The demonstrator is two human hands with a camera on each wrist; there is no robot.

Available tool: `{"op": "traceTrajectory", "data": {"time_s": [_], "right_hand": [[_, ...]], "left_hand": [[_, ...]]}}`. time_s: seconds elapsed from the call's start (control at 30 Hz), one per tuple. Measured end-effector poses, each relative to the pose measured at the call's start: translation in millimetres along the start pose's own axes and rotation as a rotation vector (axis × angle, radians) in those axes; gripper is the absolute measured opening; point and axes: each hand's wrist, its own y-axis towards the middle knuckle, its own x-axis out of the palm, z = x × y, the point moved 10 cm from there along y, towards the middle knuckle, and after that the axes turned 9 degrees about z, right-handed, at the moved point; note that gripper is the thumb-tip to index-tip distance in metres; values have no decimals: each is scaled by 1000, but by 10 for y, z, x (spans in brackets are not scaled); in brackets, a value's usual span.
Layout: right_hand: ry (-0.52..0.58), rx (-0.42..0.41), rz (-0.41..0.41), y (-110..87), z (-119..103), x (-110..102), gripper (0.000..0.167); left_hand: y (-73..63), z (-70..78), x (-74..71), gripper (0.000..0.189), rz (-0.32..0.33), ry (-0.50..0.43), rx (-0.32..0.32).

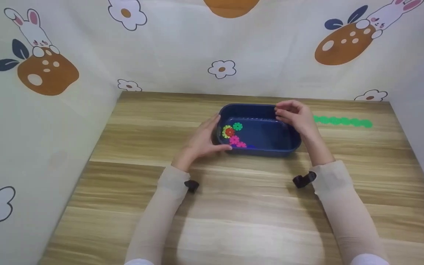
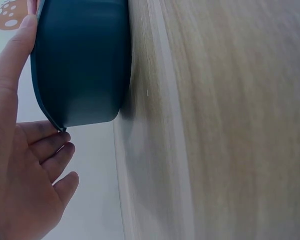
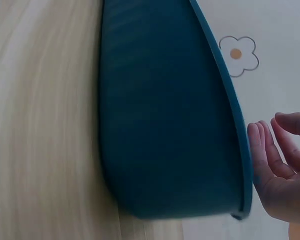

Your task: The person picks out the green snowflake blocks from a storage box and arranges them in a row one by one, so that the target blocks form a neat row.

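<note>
on wooden table (image 1: pixel 234 206), cartoon-print walls (image 1: pixel 68 110), hands at blue tub (image 1: pixel 271 147)

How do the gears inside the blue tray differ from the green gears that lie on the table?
The gears in the blue tray are of several colours: one green, one red on yellow, some pink. The green gears on the table are all one colour.
The tray gears sit bunched at the tray's left end; the table gears form a straight row, edge to edge, right of the tray.
Both groups are small, toothed, flower-like discs.
</note>
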Motion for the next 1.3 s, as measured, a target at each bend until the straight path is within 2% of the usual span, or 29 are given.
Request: {"op": "traceTrajectory", "data": {"time_s": [0.23,0.47,0.73,0.9,1.13,1.3], "right_hand": [[-129,37,-16,41,200,221,17],[-245,78,-15,138,402,408,29],[-383,102,-59,214,596,621,37],[-545,150,-111,233,741,725,41],[-708,157,-176,278,846,833,53],[-822,150,-158,304,906,921,50]], "left_hand": [[-19,-4,34,115,-10,-12,-9],[-2,14,41,114,-9,-29,-11],[19,45,60,112,-12,-45,-10],[18,52,67,111,-15,-41,-9],[19,26,53,112,-26,-24,-19],[5,-25,13,112,-13,-25,-16]]}}
